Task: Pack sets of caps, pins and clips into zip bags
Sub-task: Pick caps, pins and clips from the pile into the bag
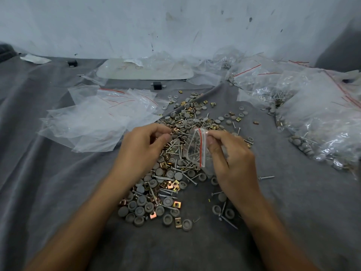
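All items lie on the cloth (58, 192). The loose pile of caps, pins and clips (156, 202) sits at centre. The stack of empty bags (93, 122) lies left of the pile; the filled bags (316, 118) lie to its right. Behind the pile stands a small block (156, 85), and behind that a flat panel (144, 72) lies against the wall (175, 22). Above the pile, the left hand (140, 147) and right hand (232, 159) flank the zip bag (196, 147), pinched by the right hand.

Left hand (144, 147) and right hand (232, 165) bare; both forearms bare as far as they show; nails short.
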